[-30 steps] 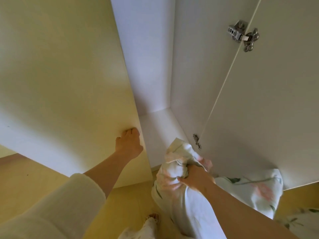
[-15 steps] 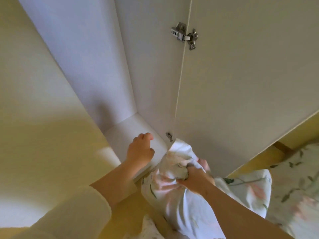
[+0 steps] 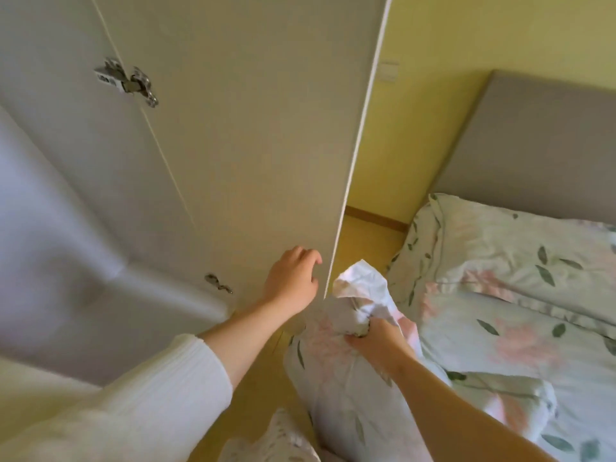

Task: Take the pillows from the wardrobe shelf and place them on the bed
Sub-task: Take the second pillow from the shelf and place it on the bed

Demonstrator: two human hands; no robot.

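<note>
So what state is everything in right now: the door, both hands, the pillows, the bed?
Wardrobe door: swung open.
Left hand: fingers relaxed, holding nothing, near the door's edge.
Right hand: gripping a bunched corner of the flowered pillow.
Flowered pillow: hanging from that grip beside the bed.
Bed: bedding rumpled.
Second pillow: lying flat by the headboard.

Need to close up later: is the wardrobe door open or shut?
Open. The wardrobe door stands swung out, inner face and hinge showing, free edge beside the left hand.
</note>
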